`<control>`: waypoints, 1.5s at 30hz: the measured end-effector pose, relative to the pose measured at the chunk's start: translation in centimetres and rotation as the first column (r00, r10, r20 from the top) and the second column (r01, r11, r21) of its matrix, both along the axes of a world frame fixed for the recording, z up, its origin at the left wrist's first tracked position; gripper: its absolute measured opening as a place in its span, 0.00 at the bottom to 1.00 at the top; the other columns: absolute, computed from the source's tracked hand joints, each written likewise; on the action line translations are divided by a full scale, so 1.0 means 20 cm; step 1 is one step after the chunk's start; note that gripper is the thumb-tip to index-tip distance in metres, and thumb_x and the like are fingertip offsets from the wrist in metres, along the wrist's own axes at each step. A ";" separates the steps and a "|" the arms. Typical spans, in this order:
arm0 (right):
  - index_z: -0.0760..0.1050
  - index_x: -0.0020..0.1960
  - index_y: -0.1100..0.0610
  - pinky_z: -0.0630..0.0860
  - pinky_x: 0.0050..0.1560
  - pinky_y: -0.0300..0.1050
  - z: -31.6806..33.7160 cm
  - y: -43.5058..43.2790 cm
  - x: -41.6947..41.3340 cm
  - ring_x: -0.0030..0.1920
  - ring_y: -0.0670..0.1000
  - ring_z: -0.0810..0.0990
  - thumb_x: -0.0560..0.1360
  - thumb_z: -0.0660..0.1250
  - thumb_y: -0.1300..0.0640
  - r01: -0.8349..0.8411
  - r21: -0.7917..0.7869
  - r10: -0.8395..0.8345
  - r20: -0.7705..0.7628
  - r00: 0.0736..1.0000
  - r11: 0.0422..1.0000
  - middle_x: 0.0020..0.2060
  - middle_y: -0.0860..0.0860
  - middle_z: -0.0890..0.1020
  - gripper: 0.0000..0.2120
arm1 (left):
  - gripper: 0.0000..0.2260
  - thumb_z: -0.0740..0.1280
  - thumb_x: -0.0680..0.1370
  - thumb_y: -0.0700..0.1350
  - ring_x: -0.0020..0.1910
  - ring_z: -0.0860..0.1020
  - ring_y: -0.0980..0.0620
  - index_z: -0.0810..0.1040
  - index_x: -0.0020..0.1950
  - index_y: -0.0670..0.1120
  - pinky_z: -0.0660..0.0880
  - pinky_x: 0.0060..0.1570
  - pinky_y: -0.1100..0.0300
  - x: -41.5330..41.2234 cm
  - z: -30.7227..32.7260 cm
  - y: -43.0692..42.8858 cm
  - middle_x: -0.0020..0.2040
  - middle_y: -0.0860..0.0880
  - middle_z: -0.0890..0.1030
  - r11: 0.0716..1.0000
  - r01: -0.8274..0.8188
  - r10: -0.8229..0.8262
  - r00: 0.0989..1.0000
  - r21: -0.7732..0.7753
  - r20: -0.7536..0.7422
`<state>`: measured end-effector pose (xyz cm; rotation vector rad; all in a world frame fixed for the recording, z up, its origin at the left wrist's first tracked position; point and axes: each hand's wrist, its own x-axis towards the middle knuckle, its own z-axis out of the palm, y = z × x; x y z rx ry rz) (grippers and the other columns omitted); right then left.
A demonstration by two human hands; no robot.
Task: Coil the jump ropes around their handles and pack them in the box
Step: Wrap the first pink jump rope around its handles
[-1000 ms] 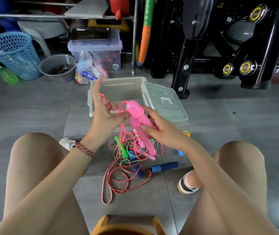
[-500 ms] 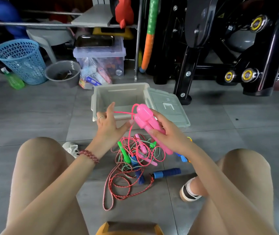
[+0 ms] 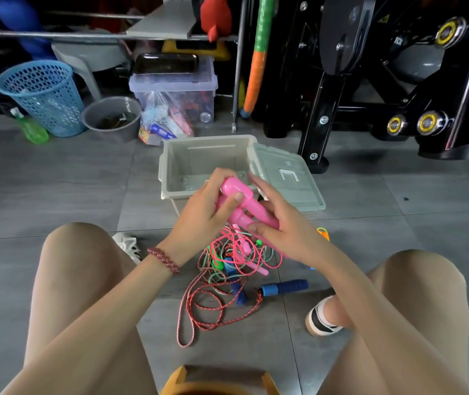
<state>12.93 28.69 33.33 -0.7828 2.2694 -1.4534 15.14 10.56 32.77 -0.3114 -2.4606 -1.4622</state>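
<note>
Soft even daylight, faint shadows under the black frame [image 3: 375, 115], wide-angle bowing at edges, slightly blurred hands.

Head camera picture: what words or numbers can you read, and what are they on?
"101", roughly: white marks on the black machine.
Yellow warning triangle on the machine: a sign, no words.
Lid: white bracket mark and tiny sticker, nothing readable.
Yellow discs on the machine: print too small.
Packets: blurred.
</note>
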 end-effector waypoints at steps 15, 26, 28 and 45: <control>0.58 0.62 0.48 0.80 0.37 0.54 0.06 0.07 0.01 0.42 0.62 0.81 0.77 0.62 0.60 -0.149 -0.278 0.272 0.485 0.831 0.949 0.51 0.61 0.76 0.19 | 0.11 0.64 0.76 0.46 0.42 0.72 0.63 0.73 0.57 0.49 0.69 0.44 0.70 -0.01 0.02 0.01 0.47 0.54 0.76 0.963 0.080 -0.068 0.996 0.256 -0.055; 0.55 0.72 0.48 0.78 0.30 0.48 0.07 0.06 0.00 0.37 0.53 0.81 0.80 0.60 0.65 -0.150 -0.163 0.202 0.376 0.904 0.975 0.55 0.68 0.73 0.27 | 0.10 0.64 0.76 0.42 0.48 0.76 0.64 0.76 0.56 0.52 0.71 0.50 0.68 -0.01 0.02 -0.04 0.50 0.58 0.79 0.981 0.027 -0.024 1.000 0.190 -0.018; 0.56 0.70 0.45 0.74 0.28 0.44 0.06 0.06 0.00 0.34 0.55 0.76 0.80 0.61 0.63 -0.152 -0.120 0.185 0.355 0.916 0.981 0.50 0.72 0.73 0.25 | 0.09 0.62 0.78 0.41 0.48 0.76 0.64 0.75 0.57 0.49 0.70 0.49 0.70 0.00 0.03 -0.03 0.49 0.58 0.78 0.982 0.055 -0.051 0.998 0.182 -0.026; 0.56 0.69 0.49 0.79 0.37 0.57 0.10 0.09 0.02 0.43 0.61 0.80 0.75 0.62 0.59 -0.151 -0.274 0.287 0.573 0.768 0.950 0.56 0.59 0.77 0.26 | 0.09 0.70 0.71 0.47 0.42 0.77 0.59 0.76 0.50 0.50 0.74 0.42 0.67 0.00 0.04 -0.02 0.43 0.56 0.80 0.947 0.097 -0.101 0.995 0.306 0.000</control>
